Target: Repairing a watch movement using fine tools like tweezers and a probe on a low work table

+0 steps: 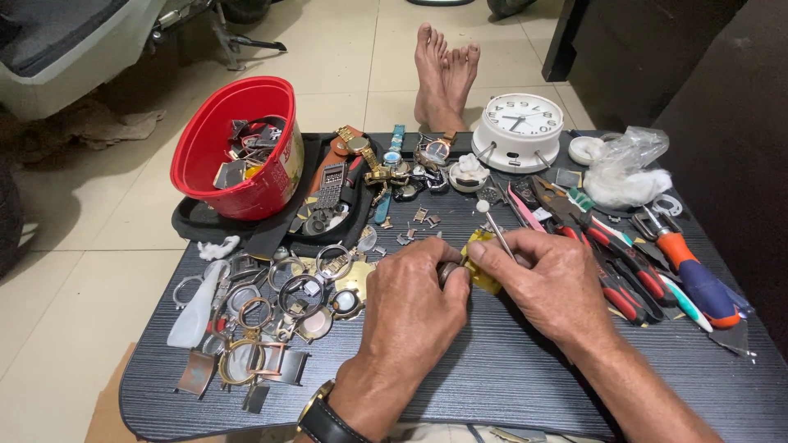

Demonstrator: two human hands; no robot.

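Tabletop [509,369] of dark grooved board lies bare near the front edge, crowded at the left, back and right. Red tub [234,148] of watch scraps stands back left. Left hand [410,316] pinches closed on a small round watch part [449,272]. Right hand [546,283] grips a thin metal tool [495,227], its fingertips touching the yellow pad [480,267] mid-table.

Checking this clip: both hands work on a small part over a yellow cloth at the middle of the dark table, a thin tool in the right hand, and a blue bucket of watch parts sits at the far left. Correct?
One detail is off: the head view shows the bucket is red, not blue. The rest stands: the left hand and right hand meet over the yellow cloth on the dark table, the right holding a thin tool.
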